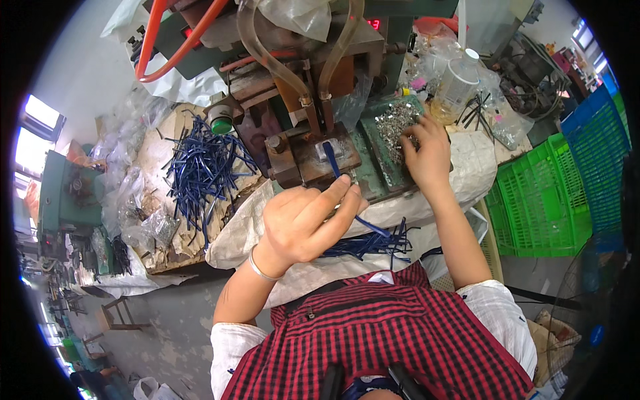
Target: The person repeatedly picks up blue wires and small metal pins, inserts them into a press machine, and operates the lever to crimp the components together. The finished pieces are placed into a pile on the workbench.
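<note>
1. Pinching a slim, glossy blue strip [331, 159], the left hand [303, 223] sits right in front of the press block [303, 161]; its fingers are drawn together, the thumb largely hidden from where I stand.
2. The strip's far end lies over the pale plate [344, 148] on top of that block, near two upright metal arms, and what looks like its tail comes out below the fingers.
3. I'd judge it almost weightless and pliable – easy to bend, hard to break – with a shine that hints at a slippery surface.
4. The best hold is probably a light fingertip pinch a little back from the far end: close enough to stop it wandering, clear of the metal. Gripped far down the tail, it would likely swing about.
5. Over at the green tray [381, 171], the right hand [430, 152] curls its fingers into a heap of small silvery metal pieces [393, 127]; I cannot tell whether it has one pinched. They look hard, tiny and fiddly – fingertip work.
6. More strips lie in a tangled blue pile [203, 170] on the tabletop [160, 263] to the left, and a looser blue bunch [370, 247] rests near the apron; single ends should be easiest to draw out.
</note>
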A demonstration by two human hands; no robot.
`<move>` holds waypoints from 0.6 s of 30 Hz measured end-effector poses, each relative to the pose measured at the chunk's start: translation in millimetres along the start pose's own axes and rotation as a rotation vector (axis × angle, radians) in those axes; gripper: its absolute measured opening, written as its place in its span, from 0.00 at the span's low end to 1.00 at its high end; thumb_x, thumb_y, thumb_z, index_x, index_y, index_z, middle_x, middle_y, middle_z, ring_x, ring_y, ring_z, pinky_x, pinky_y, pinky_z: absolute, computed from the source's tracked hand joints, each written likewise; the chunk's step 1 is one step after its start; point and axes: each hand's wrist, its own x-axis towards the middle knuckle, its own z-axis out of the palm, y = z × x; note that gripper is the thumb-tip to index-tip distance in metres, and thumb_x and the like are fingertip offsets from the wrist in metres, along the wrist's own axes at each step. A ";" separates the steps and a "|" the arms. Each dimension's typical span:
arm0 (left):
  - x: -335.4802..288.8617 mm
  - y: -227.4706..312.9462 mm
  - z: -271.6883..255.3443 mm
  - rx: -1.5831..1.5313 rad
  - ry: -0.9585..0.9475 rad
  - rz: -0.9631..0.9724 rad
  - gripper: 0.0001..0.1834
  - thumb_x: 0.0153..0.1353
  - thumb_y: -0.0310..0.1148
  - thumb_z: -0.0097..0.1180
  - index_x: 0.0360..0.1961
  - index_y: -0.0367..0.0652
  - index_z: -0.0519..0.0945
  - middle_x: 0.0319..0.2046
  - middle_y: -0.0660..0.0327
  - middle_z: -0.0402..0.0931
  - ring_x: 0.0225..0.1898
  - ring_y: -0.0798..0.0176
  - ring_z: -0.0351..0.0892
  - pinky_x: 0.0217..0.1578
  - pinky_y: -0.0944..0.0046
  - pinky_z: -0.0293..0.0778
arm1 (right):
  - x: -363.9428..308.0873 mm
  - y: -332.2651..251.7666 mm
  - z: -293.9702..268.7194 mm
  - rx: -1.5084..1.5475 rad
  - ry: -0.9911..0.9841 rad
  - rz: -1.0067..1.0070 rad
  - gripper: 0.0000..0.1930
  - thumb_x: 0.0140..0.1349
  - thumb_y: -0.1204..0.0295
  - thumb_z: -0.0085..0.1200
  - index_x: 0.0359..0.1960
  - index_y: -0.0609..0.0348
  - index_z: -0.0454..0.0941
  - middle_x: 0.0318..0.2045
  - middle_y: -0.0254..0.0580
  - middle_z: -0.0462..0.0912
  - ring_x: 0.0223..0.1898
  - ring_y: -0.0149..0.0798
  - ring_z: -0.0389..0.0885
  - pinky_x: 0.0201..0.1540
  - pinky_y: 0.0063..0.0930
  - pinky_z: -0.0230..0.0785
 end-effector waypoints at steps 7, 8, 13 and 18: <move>-3.3 -6.8 10.1 -0.027 0.034 0.039 0.13 0.49 0.32 0.73 0.35 0.44 0.83 0.34 0.62 0.84 0.19 0.73 0.74 0.19 0.72 0.67 | 1.5 -7.1 8.3 0.006 -0.133 -0.156 0.10 0.53 0.71 0.64 0.37 0.54 0.82 0.51 0.43 0.80 0.58 0.49 0.75 0.50 0.44 0.71; -3.0 -6.4 7.2 -0.031 0.010 0.026 0.13 0.50 0.32 0.73 0.35 0.44 0.83 0.35 0.61 0.84 0.20 0.73 0.75 0.20 0.71 0.68 | 7.2 -10.0 9.5 -0.006 -0.189 -0.261 0.11 0.52 0.72 0.64 0.38 0.54 0.81 0.52 0.42 0.80 0.58 0.48 0.75 0.49 0.44 0.71; 0.0 6.7 -24.1 -0.191 -0.197 -0.213 0.15 0.49 0.26 0.71 0.41 0.41 0.86 0.41 0.55 0.86 0.26 0.64 0.83 0.23 0.66 0.73 | 23.1 -3.8 16.1 0.123 -0.212 -0.237 0.07 0.53 0.74 0.60 0.35 0.58 0.80 0.41 0.43 0.84 0.49 0.50 0.81 0.45 0.42 0.73; -11.4 27.6 -91.3 -0.619 -0.359 -0.432 0.10 0.52 0.23 0.67 0.37 0.38 0.85 0.36 0.56 0.84 0.26 0.64 0.81 0.25 0.67 0.72 | 7.8 -14.5 9.0 0.582 -0.130 0.200 0.09 0.66 0.73 0.60 0.44 0.62 0.85 0.37 0.42 0.88 0.38 0.31 0.85 0.44 0.22 0.73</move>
